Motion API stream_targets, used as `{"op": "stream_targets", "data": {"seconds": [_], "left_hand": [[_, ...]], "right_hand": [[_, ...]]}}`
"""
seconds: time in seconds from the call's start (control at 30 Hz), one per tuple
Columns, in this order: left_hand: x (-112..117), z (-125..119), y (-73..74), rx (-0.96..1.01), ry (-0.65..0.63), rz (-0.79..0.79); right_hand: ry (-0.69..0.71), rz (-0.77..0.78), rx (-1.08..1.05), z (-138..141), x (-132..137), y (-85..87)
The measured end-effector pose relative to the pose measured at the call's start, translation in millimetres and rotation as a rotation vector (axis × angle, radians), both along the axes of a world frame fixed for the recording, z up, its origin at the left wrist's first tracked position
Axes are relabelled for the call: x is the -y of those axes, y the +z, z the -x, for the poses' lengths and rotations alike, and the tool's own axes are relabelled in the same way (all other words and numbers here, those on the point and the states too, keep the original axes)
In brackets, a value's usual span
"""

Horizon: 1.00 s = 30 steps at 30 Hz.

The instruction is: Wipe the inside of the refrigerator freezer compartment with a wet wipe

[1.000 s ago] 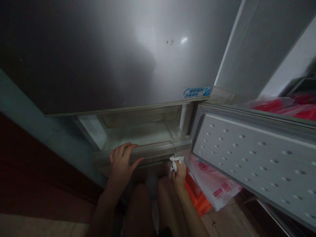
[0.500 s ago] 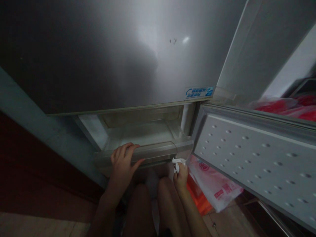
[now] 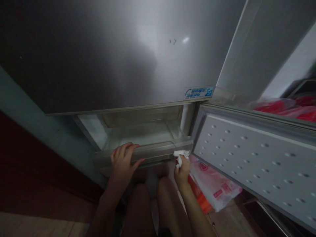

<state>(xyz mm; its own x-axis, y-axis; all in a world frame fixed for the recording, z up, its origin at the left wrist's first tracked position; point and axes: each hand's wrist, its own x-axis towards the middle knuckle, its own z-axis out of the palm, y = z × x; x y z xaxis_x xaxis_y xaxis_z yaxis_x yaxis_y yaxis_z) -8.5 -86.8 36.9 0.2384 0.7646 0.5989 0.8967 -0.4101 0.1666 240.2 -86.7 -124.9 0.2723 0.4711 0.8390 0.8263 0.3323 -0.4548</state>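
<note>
A clear plastic fridge drawer (image 3: 155, 151) is pulled partway out of the lower compartment. My left hand (image 3: 123, 161) grips its front rim near the left end, fingers over the top and thumb in front. My right hand (image 3: 182, 168) is closed on a crumpled white tissue (image 3: 182, 153), which rests against the right end of the drawer front. The inside of the drawer shows a pale, bare bottom. My right fingertips are partly hidden behind the tissue.
The lower fridge door (image 3: 247, 148) stands wide open on the right. Above is the closed grey upper door (image 3: 111, 65). Below the open door lie a pink and white plastic bag (image 3: 214, 184) and an orange item (image 3: 202, 200). A dark red panel (image 3: 37, 171) borders the left.
My right hand has moved slightly up and to the right with the tissue, along the drawer front. My left hand has stayed on the rim.
</note>
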Motion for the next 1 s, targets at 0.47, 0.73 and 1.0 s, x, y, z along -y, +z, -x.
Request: {"op": "stream_targets", "data": {"seconds": [0.47, 0.73, 1.0], "left_hand": [[-1.3, -1.7, -0.8, 0.013, 0.015, -0.015], [-0.2, -1.4, -0.6, 0.016, -0.003, -0.014], [-1.0, -0.7, -1.5, 0.004, -0.022, -0.031]], "right_hand": [[-0.100, -0.092, -0.201, -14.1, 13.8, -2.2], [-0.055, 0.013, -0.311, -18.5, -3.1, -2.5], [-0.050, 0.063, -0.417, -15.3, 22.9, -9.9]]}}
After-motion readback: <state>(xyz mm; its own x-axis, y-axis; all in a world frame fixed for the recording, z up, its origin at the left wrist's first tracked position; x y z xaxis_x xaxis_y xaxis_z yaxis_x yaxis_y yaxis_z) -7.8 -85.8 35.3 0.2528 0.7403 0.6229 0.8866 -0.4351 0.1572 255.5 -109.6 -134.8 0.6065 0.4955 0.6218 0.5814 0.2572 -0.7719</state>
